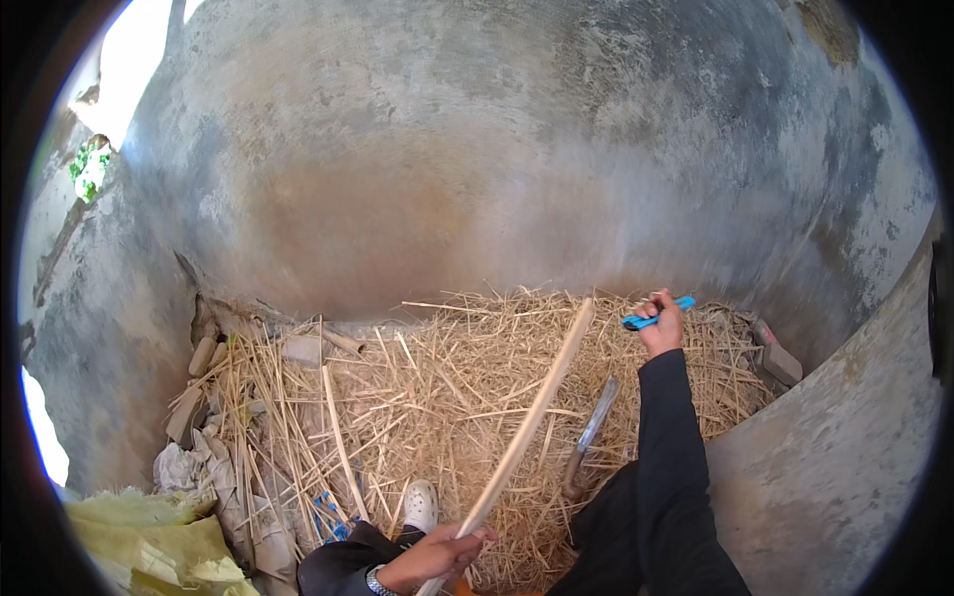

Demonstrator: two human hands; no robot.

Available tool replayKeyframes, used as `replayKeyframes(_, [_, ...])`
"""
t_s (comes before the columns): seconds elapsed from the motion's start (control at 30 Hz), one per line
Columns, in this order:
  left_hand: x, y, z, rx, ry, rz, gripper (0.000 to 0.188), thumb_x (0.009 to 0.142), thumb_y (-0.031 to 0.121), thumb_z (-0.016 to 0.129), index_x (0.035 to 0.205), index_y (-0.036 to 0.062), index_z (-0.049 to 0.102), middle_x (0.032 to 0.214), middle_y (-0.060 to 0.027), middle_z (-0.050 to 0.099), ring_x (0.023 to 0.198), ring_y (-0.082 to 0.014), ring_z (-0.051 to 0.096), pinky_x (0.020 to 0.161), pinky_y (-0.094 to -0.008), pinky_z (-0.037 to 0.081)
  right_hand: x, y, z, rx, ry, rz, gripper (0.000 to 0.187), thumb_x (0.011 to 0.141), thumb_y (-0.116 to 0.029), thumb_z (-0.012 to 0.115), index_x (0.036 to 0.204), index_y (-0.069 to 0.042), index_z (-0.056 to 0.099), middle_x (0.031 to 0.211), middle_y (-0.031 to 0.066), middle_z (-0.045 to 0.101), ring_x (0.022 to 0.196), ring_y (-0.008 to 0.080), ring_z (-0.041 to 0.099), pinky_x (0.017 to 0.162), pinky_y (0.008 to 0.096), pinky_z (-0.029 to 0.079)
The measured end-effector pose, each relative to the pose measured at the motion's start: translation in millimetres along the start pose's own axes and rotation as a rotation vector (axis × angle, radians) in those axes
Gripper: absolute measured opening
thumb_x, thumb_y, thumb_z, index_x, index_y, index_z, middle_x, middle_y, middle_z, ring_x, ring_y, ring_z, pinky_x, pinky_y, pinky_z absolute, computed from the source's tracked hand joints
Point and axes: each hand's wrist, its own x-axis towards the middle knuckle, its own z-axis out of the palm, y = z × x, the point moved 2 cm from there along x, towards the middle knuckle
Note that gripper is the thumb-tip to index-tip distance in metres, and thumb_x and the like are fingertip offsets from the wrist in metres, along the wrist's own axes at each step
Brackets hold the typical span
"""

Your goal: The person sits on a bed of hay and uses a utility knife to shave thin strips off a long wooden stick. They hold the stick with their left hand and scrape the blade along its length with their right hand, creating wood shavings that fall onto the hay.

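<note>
Wood strip (540, 405) and blue tool (637, 323) in my hands
My left hand (442, 556) closes round the strip's lower part; my right hand (663, 325) wraps the tool above straw (467, 368).

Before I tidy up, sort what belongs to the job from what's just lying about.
In use:
- pale strip, left hand
- blue tool, right hand

Lying about:
- knife, possibly for the job
- loose straw-like pieces
- yellow sheet
- block
</note>
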Motion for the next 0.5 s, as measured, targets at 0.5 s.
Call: replayKeyframes(0.5, [2.8,43.1,-8.9,-0.387,-0.058,0.370,0.036,0.104,0.031,0.034,0.108,-0.0009,0.050,0.069,-0.0012,0.041,0.047,-0.0072,0.037,0.039,-0.0204,0.032,-110.0,64.7,62.2,-1.829,-0.734,-0.215,0.058,0.083,-0.055,0.064,0.056,-0.005,0.051,0.049,0.0062,0.045,0.045,0.0198,0.044,0.048,0.0381,0.037])
